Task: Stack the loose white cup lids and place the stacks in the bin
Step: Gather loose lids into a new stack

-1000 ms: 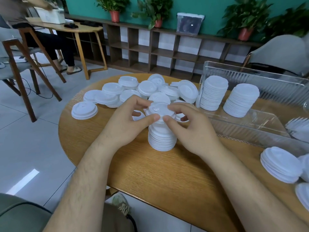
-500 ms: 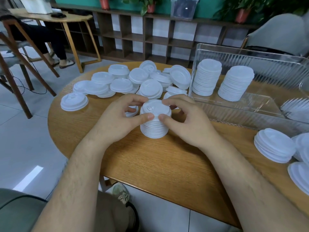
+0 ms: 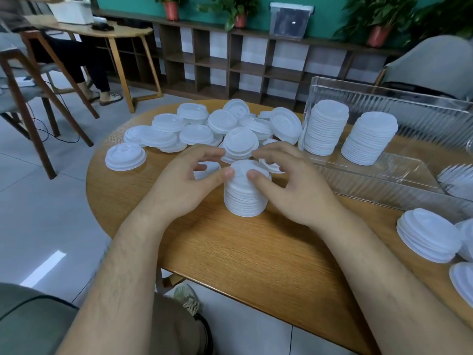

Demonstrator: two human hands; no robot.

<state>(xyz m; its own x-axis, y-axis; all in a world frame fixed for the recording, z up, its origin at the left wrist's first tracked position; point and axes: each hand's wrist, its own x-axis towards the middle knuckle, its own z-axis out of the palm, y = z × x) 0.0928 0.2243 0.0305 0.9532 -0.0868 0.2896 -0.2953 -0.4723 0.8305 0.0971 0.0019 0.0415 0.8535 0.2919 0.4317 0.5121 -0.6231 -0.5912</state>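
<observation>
A stack of white cup lids [image 3: 244, 201] stands on the round wooden table [image 3: 256, 252] in front of me. My left hand [image 3: 184, 185] and my right hand [image 3: 294, 190] flank it. Both thumbs press the near edge of the top lid, and the fingers curl round its far side. Behind the stack lies a heap of several loose lids [image 3: 222, 121]. A clear ribbed bin [image 3: 409, 106] at the right holds two tall lid stacks [image 3: 325, 129] [image 3: 368, 139].
One single lid [image 3: 125, 156] lies apart at the table's left. A short lid stack [image 3: 427, 234] and more lids sit at the right edge. Across the floor are wooden chairs, a seated person and a low shelf with plants.
Both hands stay on the same stack. The fingers behind the top lid have loosened and spread a little. My view has shifted slightly.
</observation>
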